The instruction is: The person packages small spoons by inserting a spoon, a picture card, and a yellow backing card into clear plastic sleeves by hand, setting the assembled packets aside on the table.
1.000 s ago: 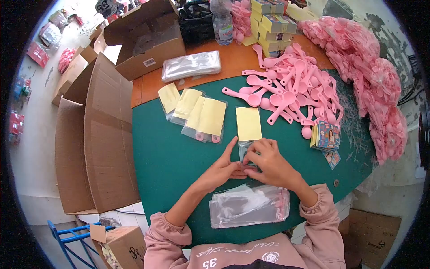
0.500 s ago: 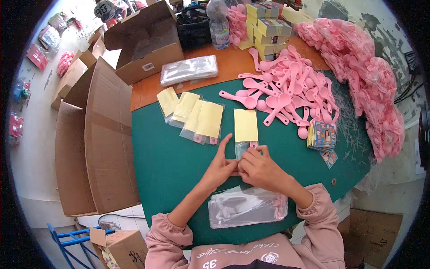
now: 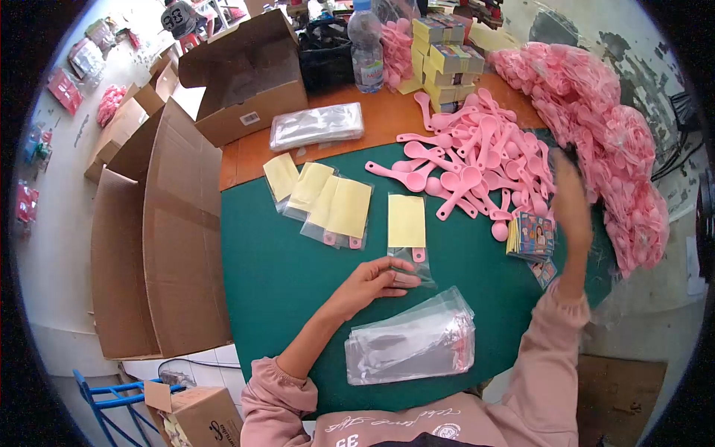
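Observation:
My left hand [image 3: 378, 281] rests at the lower end of a clear bag holding a yellow card [image 3: 407, 221] and a pink spoon, whose handle end shows below the card. Its fingers lie together on the plastic; a grip on it is not clear. Blurred by motion, my right hand [image 3: 570, 195] is raised at the right edge of the pink spoon pile [image 3: 484, 153], above the small stack of printed cards [image 3: 532, 235]. Several filled bags [image 3: 348, 208] overlap at the left. Loose clear bags [image 3: 411, 343] lie near my body.
A pack of clear bags [image 3: 316, 126], a water bottle [image 3: 366, 56] and banded card stacks [image 3: 450, 67] stand at the back. Cardboard boxes [image 3: 186, 246] flank the left edge; bundled pink spoons [image 3: 618, 141] line the right. A person [image 3: 181, 18] is far back left.
My right hand has left the bag and swung out to the right, up beside the spoon pile. My left hand has stayed by the bag, its fingers now over the lower end.

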`<state>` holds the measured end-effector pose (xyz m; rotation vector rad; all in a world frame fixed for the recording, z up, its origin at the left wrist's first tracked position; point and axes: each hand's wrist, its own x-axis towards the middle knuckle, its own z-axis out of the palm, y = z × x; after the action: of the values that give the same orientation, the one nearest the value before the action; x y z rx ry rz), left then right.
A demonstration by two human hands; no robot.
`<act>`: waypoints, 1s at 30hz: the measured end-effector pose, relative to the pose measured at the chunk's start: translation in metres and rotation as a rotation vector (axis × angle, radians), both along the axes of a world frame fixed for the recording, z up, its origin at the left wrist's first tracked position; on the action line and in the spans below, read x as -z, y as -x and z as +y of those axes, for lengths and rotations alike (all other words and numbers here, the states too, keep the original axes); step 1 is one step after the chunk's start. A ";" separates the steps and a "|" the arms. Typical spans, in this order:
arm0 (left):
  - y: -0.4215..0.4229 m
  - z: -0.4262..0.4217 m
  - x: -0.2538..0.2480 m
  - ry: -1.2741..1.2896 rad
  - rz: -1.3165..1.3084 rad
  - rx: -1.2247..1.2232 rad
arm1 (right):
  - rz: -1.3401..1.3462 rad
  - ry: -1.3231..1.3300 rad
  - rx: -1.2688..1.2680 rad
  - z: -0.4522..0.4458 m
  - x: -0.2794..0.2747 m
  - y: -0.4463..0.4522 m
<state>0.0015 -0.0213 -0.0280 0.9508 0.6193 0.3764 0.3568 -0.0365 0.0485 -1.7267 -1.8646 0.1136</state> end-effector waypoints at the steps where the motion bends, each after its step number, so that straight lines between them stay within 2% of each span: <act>1: 0.000 -0.001 -0.002 0.003 -0.007 0.006 | -0.100 -0.073 0.017 -0.010 0.004 0.023; 2: 0.000 -0.002 -0.003 0.005 -0.012 0.016 | -0.053 0.145 -0.094 -0.018 0.016 0.058; 3: 0.000 -0.002 -0.003 0.006 -0.008 0.019 | 0.024 0.190 -0.387 -0.024 0.016 0.096; 5: 0.002 -0.003 -0.002 0.070 -0.057 0.010 | 0.187 0.344 -0.383 -0.034 0.029 0.144; 8: 0.005 -0.002 0.000 0.020 -0.054 0.030 | 0.167 0.219 -0.328 -0.030 0.053 0.146; 9: 0.005 -0.001 -0.003 0.022 -0.059 0.027 | 0.299 0.202 -0.316 -0.028 0.049 0.145; 10: 0.006 0.000 -0.009 0.055 -0.054 0.022 | 0.294 0.204 -0.319 -0.028 0.049 0.143; 12: 0.004 0.002 -0.011 0.085 -0.045 0.019 | 0.511 0.347 -0.303 -0.028 0.050 0.139; 14: -0.002 -0.002 -0.007 -0.481 0.221 -0.073 | 0.590 0.342 -0.336 -0.028 0.060 0.134; 15: -0.005 -0.003 -0.006 -0.478 0.223 -0.069 | 0.662 0.338 -0.372 -0.028 0.066 0.132; 17: -0.010 -0.006 -0.006 -0.628 0.283 -0.141 | 0.770 0.390 -0.345 -0.028 0.074 0.129; 21: -0.012 -0.006 0.005 -0.525 0.299 -0.231 | 1.073 0.546 -0.263 -0.030 0.073 0.137; 23: -0.014 -0.007 0.006 -0.511 0.344 -0.288 | 1.059 0.529 -0.223 -0.029 0.074 0.140; 26: -0.013 -0.004 0.006 -0.461 0.430 -0.238 | 1.062 0.487 -0.148 -0.028 0.079 0.143; 30: -0.016 -0.008 0.006 -0.522 0.430 -0.324 | 1.051 0.408 -0.033 -0.028 0.078 0.149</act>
<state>0.0180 -0.0294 -0.0340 1.4534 1.1069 0.6488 0.2075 -0.0648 -0.0299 -1.4034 -1.0956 1.2222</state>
